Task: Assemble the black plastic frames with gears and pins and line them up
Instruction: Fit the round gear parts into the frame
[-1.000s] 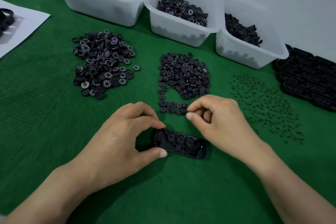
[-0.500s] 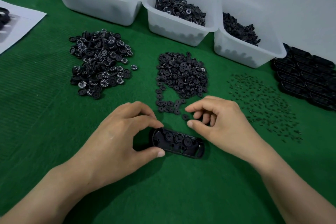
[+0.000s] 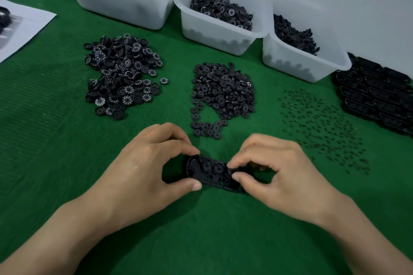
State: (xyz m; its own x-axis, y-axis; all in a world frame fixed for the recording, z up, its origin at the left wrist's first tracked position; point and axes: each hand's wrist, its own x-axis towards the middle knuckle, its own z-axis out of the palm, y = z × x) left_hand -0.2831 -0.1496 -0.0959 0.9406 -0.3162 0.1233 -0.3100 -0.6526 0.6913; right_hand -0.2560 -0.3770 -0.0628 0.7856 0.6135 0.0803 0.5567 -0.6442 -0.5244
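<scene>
Wheels (image 3: 123,76) bearing numerals lie untouched far left. My left hand (image 3: 143,169) still pinches the frame (image 3: 207,171) by its left end on the green mat (image 3: 55,163). My right hand (image 3: 274,174) has left the plain gears (image 3: 223,94) and now pinches the frame's right end; likely seating a gear, pins (image 3: 324,134) next

The oblong black plastic frame (image 3: 209,174) sits open side up on the table (image 3: 201,234), seated gears (image 3: 205,164) in a row inside, ends pinched by the left hand (image 3: 145,169) and right hand (image 3: 283,176). Behind lie heaped plain gears (image 3: 223,94), numbered gears (image 3: 123,76), scattered pins (image 3: 324,131) and lined-up frames (image 3: 375,94) at far right
</scene>
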